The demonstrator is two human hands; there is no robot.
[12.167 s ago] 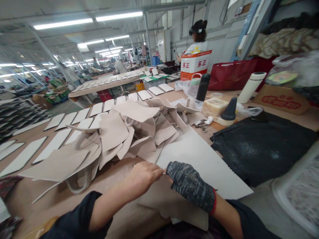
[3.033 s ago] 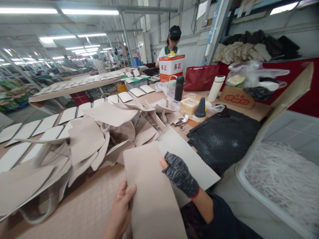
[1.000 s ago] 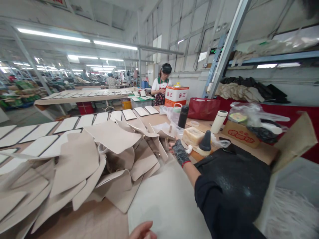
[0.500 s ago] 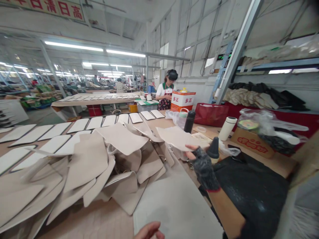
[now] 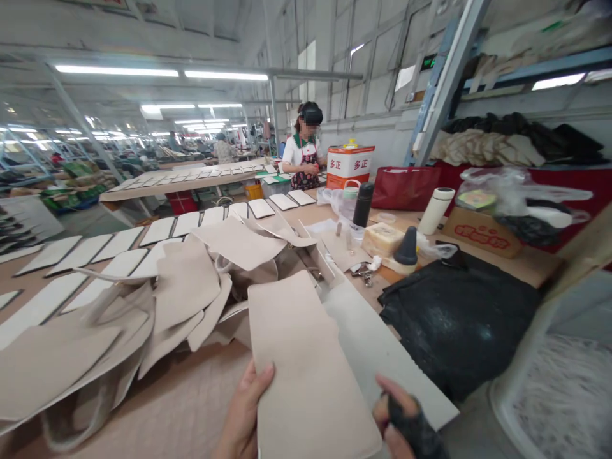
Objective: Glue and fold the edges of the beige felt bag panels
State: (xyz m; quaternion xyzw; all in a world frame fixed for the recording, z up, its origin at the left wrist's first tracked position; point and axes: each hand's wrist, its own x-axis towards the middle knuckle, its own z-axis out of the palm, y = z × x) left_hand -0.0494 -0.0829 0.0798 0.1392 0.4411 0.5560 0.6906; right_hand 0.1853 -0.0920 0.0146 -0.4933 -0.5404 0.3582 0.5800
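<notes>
A beige leather-like panel (image 5: 306,363) with rounded corners lies tilted in front of me. My left hand (image 5: 246,401) grips its left edge, thumb on top and the other fingers hidden beneath. Close to the panel's lower right edge is my right hand (image 5: 406,421), in a dark fingerless glove, with bare fingers apart; whether they touch the panel I cannot tell. Under it rests a pale grey board (image 5: 377,338). To the left spreads a loose heap of beige panels (image 5: 186,287), some with handle-like straps.
White dark-edged panels (image 5: 117,268) lie in rows across the table. On the right are a black sheet (image 5: 463,319), a cone-topped tool (image 5: 407,247), a yellowish block (image 5: 382,237), a white flask (image 5: 436,210) and a black bottle (image 5: 363,204). A co-worker (image 5: 306,146) stands beyond.
My right hand has come back from the far right of the heap towards me. The beige panel it carried is now in front of me, gripped by my left hand.
</notes>
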